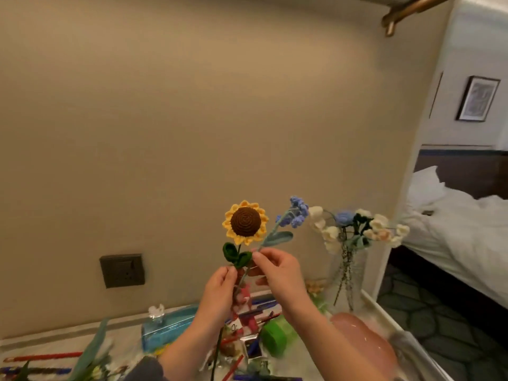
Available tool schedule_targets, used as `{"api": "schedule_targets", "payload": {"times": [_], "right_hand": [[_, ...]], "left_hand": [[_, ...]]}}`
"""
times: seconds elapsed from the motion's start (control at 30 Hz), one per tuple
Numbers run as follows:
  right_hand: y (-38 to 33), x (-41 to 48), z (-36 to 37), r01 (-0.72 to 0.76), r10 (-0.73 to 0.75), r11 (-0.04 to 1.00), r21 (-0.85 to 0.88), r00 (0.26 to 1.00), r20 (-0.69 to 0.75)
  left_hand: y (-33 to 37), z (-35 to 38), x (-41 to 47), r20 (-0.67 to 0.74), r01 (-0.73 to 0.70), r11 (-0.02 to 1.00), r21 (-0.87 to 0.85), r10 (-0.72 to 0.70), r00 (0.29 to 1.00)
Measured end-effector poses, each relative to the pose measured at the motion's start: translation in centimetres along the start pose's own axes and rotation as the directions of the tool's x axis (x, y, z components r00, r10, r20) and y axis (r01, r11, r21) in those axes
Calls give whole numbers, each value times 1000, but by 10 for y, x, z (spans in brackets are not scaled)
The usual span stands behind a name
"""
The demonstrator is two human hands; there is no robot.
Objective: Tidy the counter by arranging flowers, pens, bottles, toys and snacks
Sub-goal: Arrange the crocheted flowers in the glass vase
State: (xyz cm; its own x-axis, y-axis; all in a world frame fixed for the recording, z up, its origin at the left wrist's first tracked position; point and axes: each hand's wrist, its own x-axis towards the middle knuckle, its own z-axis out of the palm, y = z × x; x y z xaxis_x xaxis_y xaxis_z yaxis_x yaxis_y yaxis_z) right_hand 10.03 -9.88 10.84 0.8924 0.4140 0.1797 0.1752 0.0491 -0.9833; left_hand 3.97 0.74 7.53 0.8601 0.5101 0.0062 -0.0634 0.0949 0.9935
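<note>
I hold two crocheted flowers up in front of the beige wall. My left hand [220, 288] grips the stem of a yellow sunflower [245, 223] with a brown centre and green leaves. My right hand [277, 269] pinches the stem of a blue-purple flower [297, 211] just below its pale green leaf. The two stems cross between my hands. To the right, a clear glass vase [347, 281] on the counter holds several cream and blue crocheted flowers [357, 229].
The counter [126, 329] below is littered: a blue box [167, 329], a green container [277, 335], red and blue pens [44, 356], snack wrappers, loose green leaves at the left. A dark wall socket [122, 270] sits low on the wall. A bed [467, 232] lies beyond the counter's right edge.
</note>
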Motion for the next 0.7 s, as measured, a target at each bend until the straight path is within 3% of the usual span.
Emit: {"api": "schedule_targets", "payload": {"times": [0.33,0.7], "right_hand": [[-43,35,-147,195,-271,933,-303,934,-234],[-117,119,-233,290,-434,844,-451,863,-258]], "left_hand": [[25,134,39,114,-137,988,-67,144,983],[104,245,96,136,-306,931,-200,336,932]]}}
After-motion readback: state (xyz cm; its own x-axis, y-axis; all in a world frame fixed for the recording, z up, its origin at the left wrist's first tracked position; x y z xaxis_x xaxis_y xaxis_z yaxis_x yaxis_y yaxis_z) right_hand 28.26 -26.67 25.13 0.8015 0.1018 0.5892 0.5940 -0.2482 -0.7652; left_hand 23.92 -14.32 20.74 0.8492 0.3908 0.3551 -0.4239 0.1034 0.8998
